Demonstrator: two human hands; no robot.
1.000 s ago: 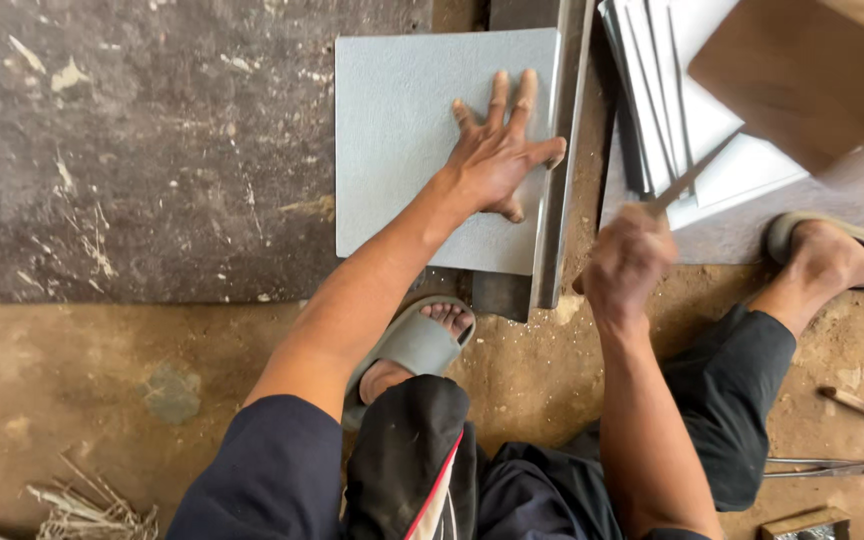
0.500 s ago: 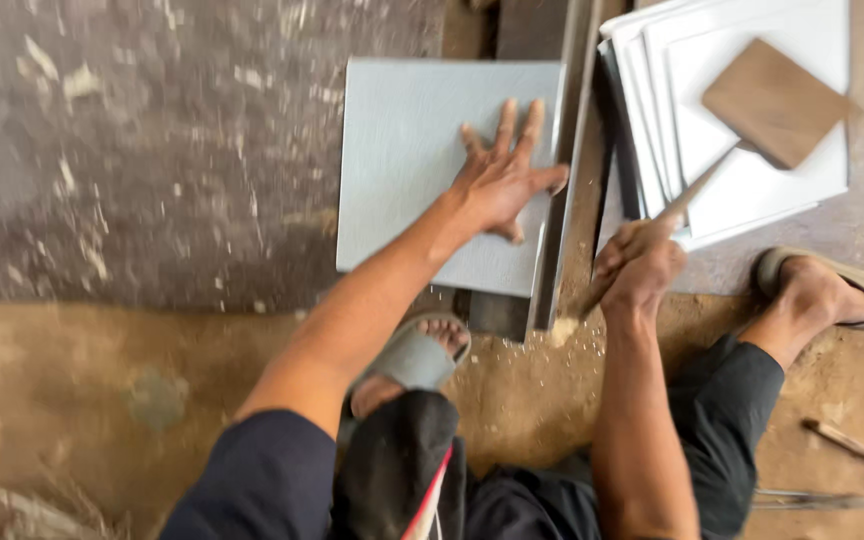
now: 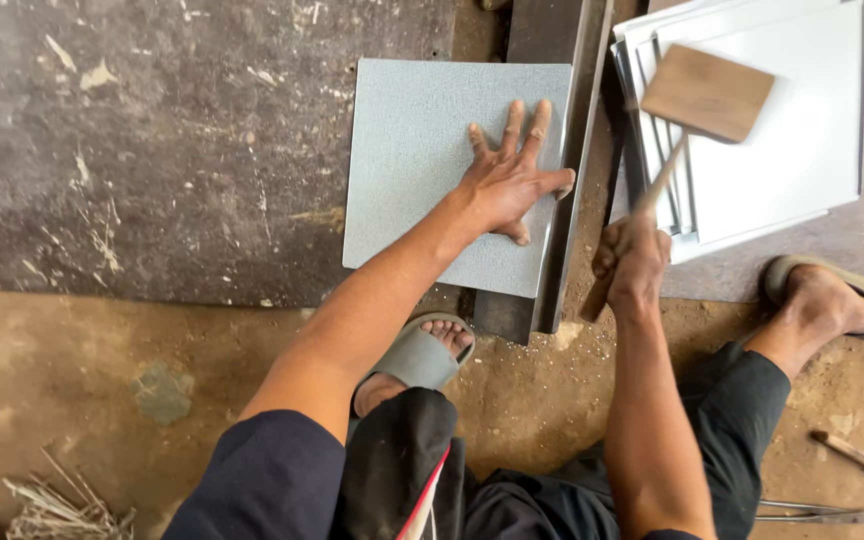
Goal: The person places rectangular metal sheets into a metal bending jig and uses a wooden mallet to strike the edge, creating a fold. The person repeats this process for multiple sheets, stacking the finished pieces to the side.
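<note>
Several white flat sheet-metal panels [image 3: 782,140] lie stacked beyond and to the outer side of the right hand [image 3: 634,262], partly under the mallet head, while a long dark steel angle bar [image 3: 564,190] runs between the two hands and separates the stack from the sheet being worked. Below the left forearm sits a foot in a grey sandal [image 3: 422,355], and a second sandalled foot [image 3: 832,300] rests just outside the right wrist; thin metal rods [image 3: 852,458] lie on the earthen floor further toward the body on that side. The square pale grey-blue metal sheet [image 3: 422,170] has a finely speckled surface and lies flat on the dark stained floor slab [image 3: 152,140], its right edge against the steel bar. The left hand [image 3: 507,180] rests palm-down on the sheet's right half, fingers spread and stretched forward, the thumb reaching to the bar. Most of the sheet extends to the left of and beyond that hand. The right hand is closed in a fist around the handle of a wooden mallet with a flat rectangular head [image 3: 707,92], which hangs above and ahead of the fist, over the white stack.
</note>
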